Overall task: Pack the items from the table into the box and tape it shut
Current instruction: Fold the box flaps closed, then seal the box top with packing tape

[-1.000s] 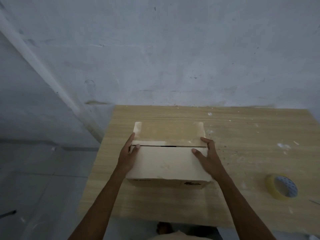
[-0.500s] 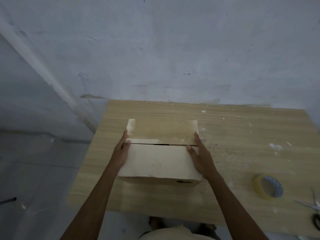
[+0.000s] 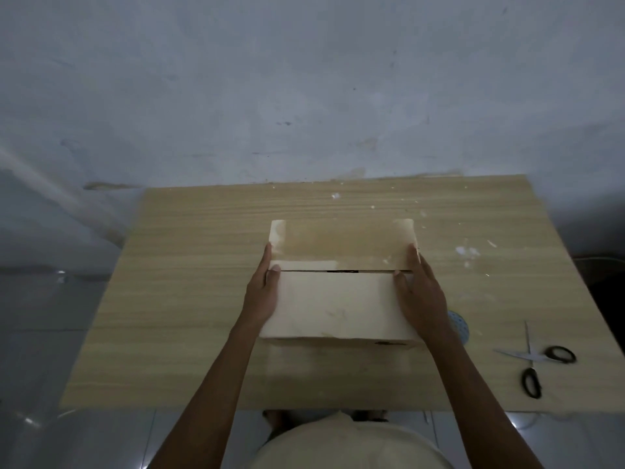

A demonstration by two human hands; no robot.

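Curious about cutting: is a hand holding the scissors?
No, the scissors lie on the table; the left hand and right hand rest on the box.

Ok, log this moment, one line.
box: flaps down, untaped | left hand: presses box | right hand: presses box | tape, scissors: on table

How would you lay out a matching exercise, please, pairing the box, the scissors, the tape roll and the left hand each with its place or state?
Things:
1 box
2 scissors
3 tape roll
4 left hand

Places or states:
A lying open near the right edge of the table
B partly hidden behind the right hand
C flaps folded down, a thin gap between them
D pressed flat against the box's left side

Pairs: 1-C, 2-A, 3-B, 4-D.
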